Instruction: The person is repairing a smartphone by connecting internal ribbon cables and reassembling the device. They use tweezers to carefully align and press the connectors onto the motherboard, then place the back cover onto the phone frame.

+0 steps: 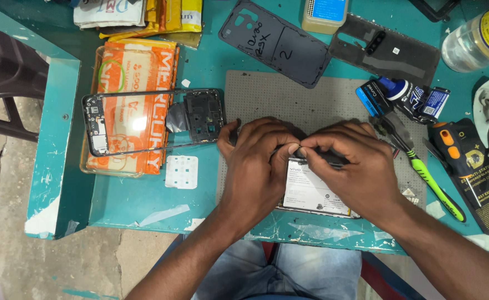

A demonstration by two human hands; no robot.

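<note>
Near the surface's (144,200) front edge, left hand (255,161) and right hand (355,166) met over the opened phone (311,194) on the mat (289,94), fingertips (293,149) together pinching a small part, steadying it.

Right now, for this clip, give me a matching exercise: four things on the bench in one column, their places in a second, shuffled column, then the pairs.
Things:
1. opened phone
2. phone frame
3. clear bottle
4. green-handled tool

Places:
A. far right corner of the bench
B. on the orange packet, left of the mat
C. under both hands, on the grey mat
D. right of the hands, lying at a slant

Pairs: 1-C, 2-B, 3-A, 4-D
</note>
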